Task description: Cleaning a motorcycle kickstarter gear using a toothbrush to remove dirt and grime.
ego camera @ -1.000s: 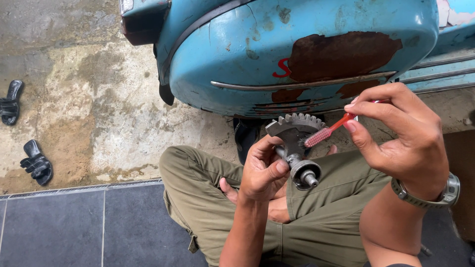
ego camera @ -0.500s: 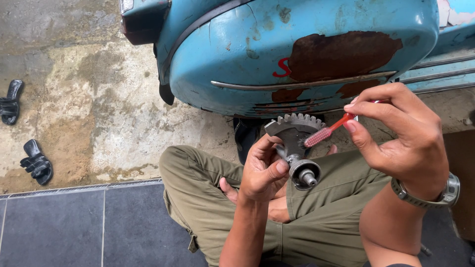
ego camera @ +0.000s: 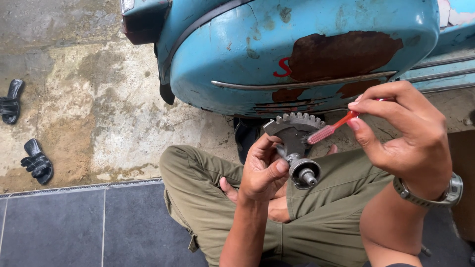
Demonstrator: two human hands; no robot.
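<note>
**Brushing a Gear Shaft Beside a Blue Scooter**

Seated cross-legged in olive trousers (ego camera: 316,222) on dark floor tiles (ego camera: 64,227); left hand (ego camera: 262,170) clenched around a toothed sector gear on its shaft (ego camera: 295,148), held above the lap, just below the rusted blue scooter panel (ego camera: 302,54); right hand (ego camera: 401,133), wristwatch (ego camera: 435,195) on its wrist, pinching a red toothbrush (ego camera: 332,128), bristles touching the gear face; pair of black sandals (ego camera: 24,133) lying well apart on stained concrete (ego camera: 99,109), far left.
</note>
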